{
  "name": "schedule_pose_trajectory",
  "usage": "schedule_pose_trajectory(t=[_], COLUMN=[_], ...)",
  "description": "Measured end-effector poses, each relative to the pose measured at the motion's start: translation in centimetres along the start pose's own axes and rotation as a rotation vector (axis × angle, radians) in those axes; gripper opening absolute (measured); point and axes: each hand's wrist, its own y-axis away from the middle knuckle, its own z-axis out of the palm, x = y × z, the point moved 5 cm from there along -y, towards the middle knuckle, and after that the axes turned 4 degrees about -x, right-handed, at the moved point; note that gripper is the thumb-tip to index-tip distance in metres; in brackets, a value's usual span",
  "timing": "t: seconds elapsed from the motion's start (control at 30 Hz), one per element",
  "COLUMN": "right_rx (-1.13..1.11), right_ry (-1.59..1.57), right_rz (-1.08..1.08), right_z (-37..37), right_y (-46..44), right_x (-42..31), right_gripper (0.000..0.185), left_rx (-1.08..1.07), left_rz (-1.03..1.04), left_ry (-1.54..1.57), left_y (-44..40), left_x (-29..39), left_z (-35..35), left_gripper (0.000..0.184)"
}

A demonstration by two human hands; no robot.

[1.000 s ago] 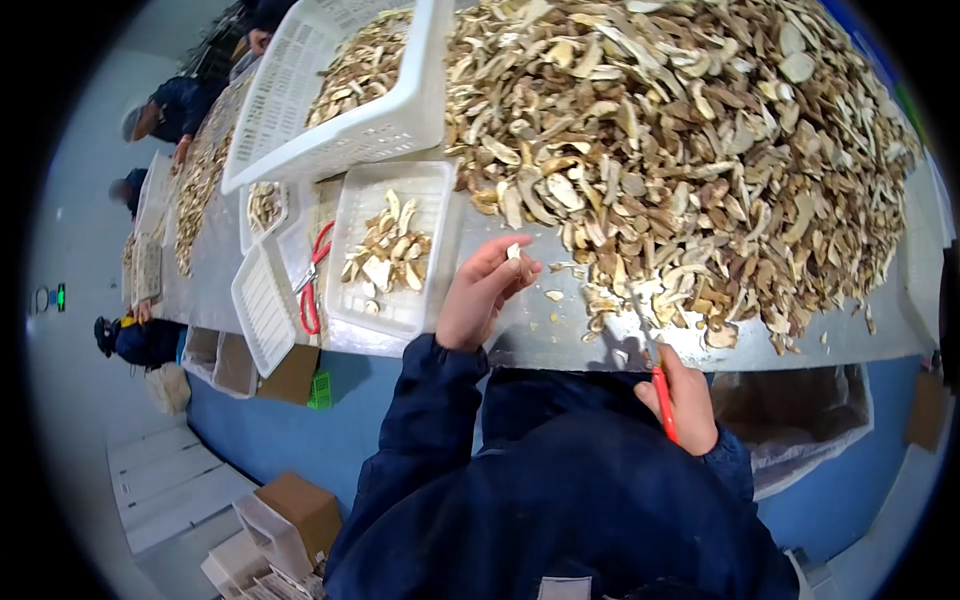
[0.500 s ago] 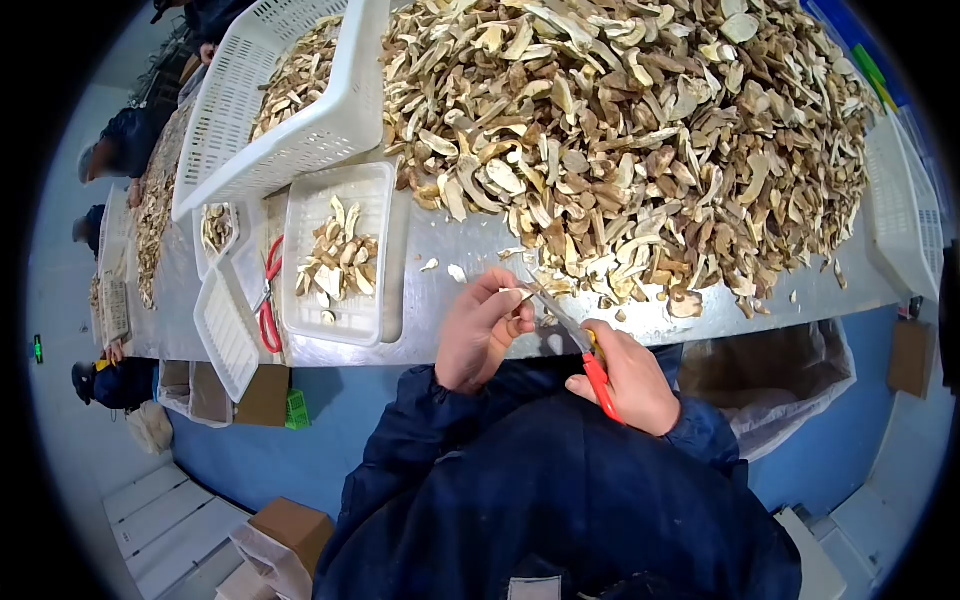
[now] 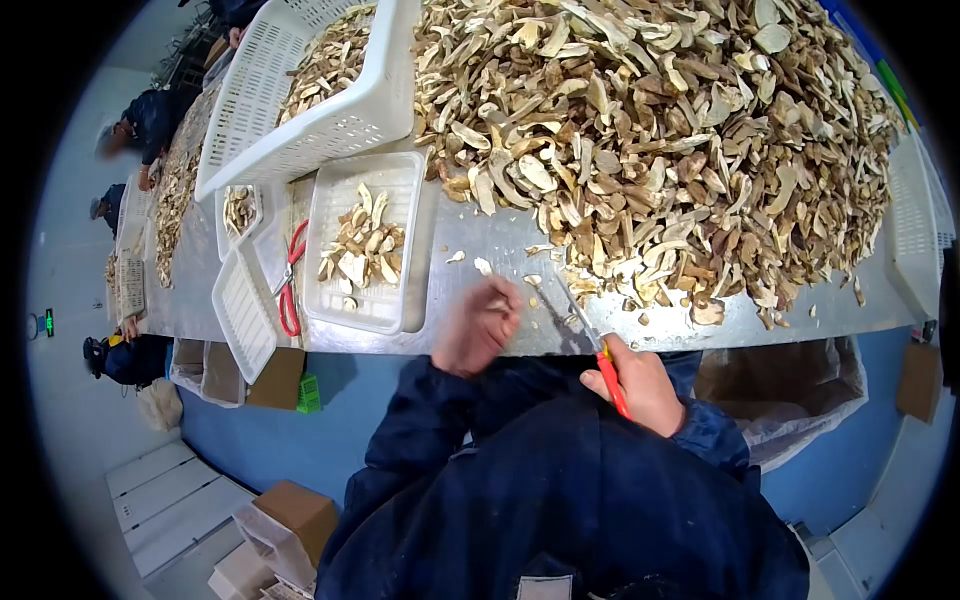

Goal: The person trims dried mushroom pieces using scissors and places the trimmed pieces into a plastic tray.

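Note:
My right hand (image 3: 645, 388), by the table's front edge, holds scissors (image 3: 614, 385) with red and yellow handles, their metal blades pointing up and left toward the pile. My left hand (image 3: 478, 325) is over the table edge, left of the blades and apart from them. It is smeared by motion, with the fingers curled; whether anything is between them cannot be made out. A large pile of dried mushroom slices (image 3: 650, 150) covers the table beyond my hands. Left of my left hand stands a white plastic tray (image 3: 415, 215) with some mushroom slices (image 3: 360, 245) in it.
A tall white perforated basket (image 3: 300, 150) with slices stands at the back left. Nearby lie red-handled scissors (image 3: 287, 290) and a tilted white tray (image 3: 243, 315). A lined box (image 3: 780, 385) sits below the table at right. Other people (image 3: 150, 120) work at far left.
My left hand has drawn away from the scissor blades, where it was pinching a small piece. The scissors remain in my right hand. The whole view has shifted slightly.

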Motion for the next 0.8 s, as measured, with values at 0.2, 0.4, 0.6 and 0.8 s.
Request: schedule_pose_trajectory(t=[0.2, 0.4, 0.6, 0.8], right_rx=[0.059, 0.084, 0.097, 0.119], right_ry=[-0.016, -0.007, -0.027, -0.036], right_rz=[0.007, 0.022, 0.053, 0.054], right_z=[-0.9, -1.4, -1.9, -2.5], right_y=[0.6, 1.2, 1.2, 1.1], right_x=[0.3, 0.8, 1.1, 1.0], right_gripper=[0.05, 0.05, 0.051, 0.053], left_rx=[0.409, 0.611, 0.261, 0.233], left_rz=[0.766, 0.846, 0.471, 0.342], left_ry=[-1.128, -1.492, -0.839, -0.613], left_y=[-5.1, -8.2, -6.9, -5.1], left_x=[8.1, 8.6, 6.6, 5.2], left_z=[-0.3, 1.2, -2.7, -2.9], left_gripper=[0.026, 0.04, 0.016, 0.015])
